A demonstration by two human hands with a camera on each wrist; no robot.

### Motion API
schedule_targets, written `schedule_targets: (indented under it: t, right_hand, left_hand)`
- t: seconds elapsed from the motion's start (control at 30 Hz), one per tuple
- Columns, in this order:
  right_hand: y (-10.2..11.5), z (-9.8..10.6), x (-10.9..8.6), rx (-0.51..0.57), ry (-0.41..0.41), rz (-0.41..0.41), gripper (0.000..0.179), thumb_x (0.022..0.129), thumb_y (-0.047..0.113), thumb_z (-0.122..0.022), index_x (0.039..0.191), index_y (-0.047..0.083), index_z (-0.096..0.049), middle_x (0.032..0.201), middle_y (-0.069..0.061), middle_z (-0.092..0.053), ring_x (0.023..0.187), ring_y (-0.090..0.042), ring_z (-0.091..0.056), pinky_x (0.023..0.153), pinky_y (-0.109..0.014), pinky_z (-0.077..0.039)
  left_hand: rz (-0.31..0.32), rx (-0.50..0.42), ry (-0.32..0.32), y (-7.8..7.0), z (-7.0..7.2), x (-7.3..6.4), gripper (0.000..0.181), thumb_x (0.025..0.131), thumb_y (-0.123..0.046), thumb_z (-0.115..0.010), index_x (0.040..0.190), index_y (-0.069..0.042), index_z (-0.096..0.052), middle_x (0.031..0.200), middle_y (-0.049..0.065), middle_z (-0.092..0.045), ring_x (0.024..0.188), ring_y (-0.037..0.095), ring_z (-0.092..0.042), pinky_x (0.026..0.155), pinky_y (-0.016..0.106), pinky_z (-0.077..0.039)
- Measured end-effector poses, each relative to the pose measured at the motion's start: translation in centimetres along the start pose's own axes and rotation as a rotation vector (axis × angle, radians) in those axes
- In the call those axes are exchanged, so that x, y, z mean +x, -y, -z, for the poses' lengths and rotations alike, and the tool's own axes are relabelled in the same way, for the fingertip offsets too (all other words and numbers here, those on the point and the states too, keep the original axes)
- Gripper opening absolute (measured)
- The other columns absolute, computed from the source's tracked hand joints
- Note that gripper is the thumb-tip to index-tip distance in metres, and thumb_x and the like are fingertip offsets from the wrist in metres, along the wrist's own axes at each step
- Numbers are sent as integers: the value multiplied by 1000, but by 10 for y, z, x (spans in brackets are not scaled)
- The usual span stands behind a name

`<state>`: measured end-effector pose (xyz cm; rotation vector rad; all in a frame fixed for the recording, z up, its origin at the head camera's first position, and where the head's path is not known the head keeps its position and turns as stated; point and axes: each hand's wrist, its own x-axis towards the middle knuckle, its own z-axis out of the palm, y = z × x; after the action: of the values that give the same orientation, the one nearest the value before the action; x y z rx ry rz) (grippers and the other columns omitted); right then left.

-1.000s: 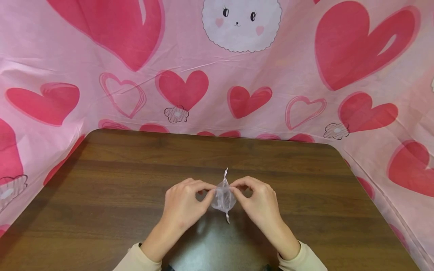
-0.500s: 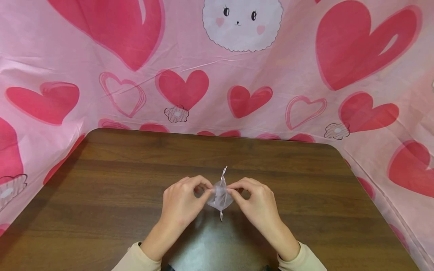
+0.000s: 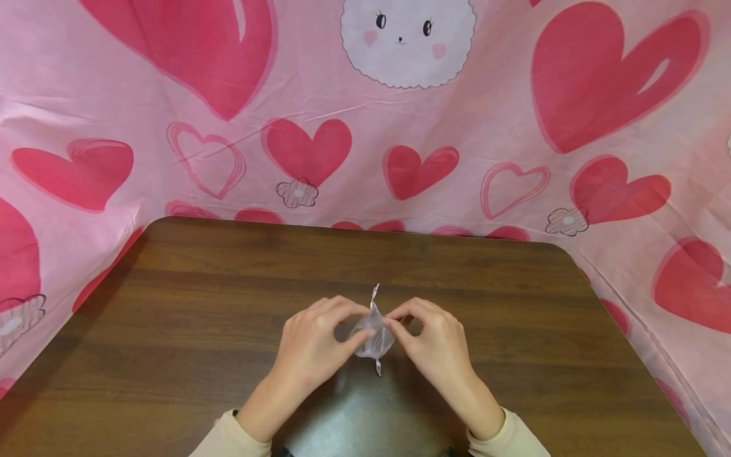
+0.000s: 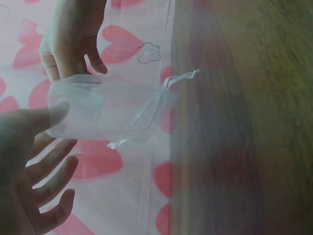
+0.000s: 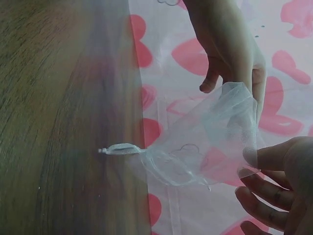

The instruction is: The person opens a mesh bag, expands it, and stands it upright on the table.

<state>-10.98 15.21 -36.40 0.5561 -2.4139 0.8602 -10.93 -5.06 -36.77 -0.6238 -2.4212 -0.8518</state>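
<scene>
A small sheer white drawstring pouch [image 3: 378, 344] is between the two hands, low over the table. Its ribbon ties stick out on the far and near sides in the head view. My right hand [image 3: 438, 336] pinches the pouch's upper right edge between thumb and index finger; the pinched corner shows in the right wrist view. My left hand [image 3: 314, 339] has its thumb over the pouch's left side, with the index finger apart from it. In the left wrist view the left thumb [image 4: 55, 115] overlaps the sheer cloth and the other fingers [image 4: 61, 181] are spread.
A dark wood-grain table [image 3: 217, 304] lies under the hands, its rounded far corners showing. Pink cloth [image 3: 491, 120] printed with hearts hangs behind it and along both sides. Light sleeves [image 3: 511, 438] cover the forearms near the front.
The left thumb and index finger have spread apart; they were close together at the pouch's left edge earlier. The pouch shifted slightly left, then a little back. The right hand kept its pinch.
</scene>
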Motion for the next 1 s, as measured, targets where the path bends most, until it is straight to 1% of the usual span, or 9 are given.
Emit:
schedule_targets:
  t: [0.17,0.23,0.33,0.5,0.63,0.73,0.83,0.9,1.0]
  right_hand:
    - [4,0,0,28,-13,35,20,74,10,-87,81,23,-75,75,18,-63,67,-5,-59,57,-23,-44]
    - [6,0,-1,33,-16,49,21,74,9,-87,82,24,-75,75,18,-63,67,-3,-59,57,-23,-45]
    - [6,0,-1,28,-13,59,22,74,9,-87,83,24,-75,75,18,-63,68,-1,-58,58,-23,-45]
    - [8,1,-2,41,56,-8,18,75,14,-87,86,23,-75,75,20,-61,69,-3,-58,60,-24,-46]
    - [11,1,-2,32,119,-48,14,77,18,-86,86,22,-77,76,20,-64,69,-5,-59,61,-25,-46]
    - [12,1,-2,3,112,-38,13,76,16,-87,83,21,-78,77,17,-68,71,-5,-62,61,-27,-47]
    - [11,0,-2,-12,69,-25,14,74,14,-87,81,22,-78,77,15,-69,74,-4,-65,61,-29,-49]
    - [11,0,-2,-15,39,-14,15,74,13,-87,80,23,-78,77,15,-70,75,-5,-66,61,-30,-50]
    - [10,0,-1,-26,21,2,15,74,14,-87,80,23,-77,77,14,-70,75,-6,-66,60,-31,-50]
  left_hand:
    - [-37,14,-63,-1,0,1,16,76,-34,-87,90,-32,-79,87,-23,-68,73,-2,-58,55,22,-45]
    - [-33,23,-89,0,1,1,13,76,-32,-86,86,-33,-79,84,-24,-68,73,-2,-59,55,22,-45]
    - [-16,33,-114,0,2,1,14,75,-27,-87,85,-33,-79,83,-23,-68,69,-1,-58,54,22,-44]
    - [-14,24,-169,0,2,1,20,72,-18,-88,83,-30,-78,78,-22,-67,62,0,-53,50,21,-39]
    - [-22,9,-205,2,2,2,23,70,-12,-88,82,-28,-77,76,-20,-65,61,-3,-48,49,20,-36]
    - [-15,10,-207,2,1,2,24,70,-11,-88,81,-28,-76,74,-20,-64,61,-3,-49,48,20,-36]
    - [3,18,-190,2,2,2,24,71,-11,-88,82,-29,-75,74,-20,-63,61,1,-52,48,21,-37]
    - [25,27,-169,1,2,2,24,72,-13,-88,83,-30,-75,74,-20,-62,62,2,-54,49,22,-38]
    - [57,43,-117,1,1,1,25,72,-15,-88,86,-32,-75,74,-22,-61,65,2,-55,52,24,-40]
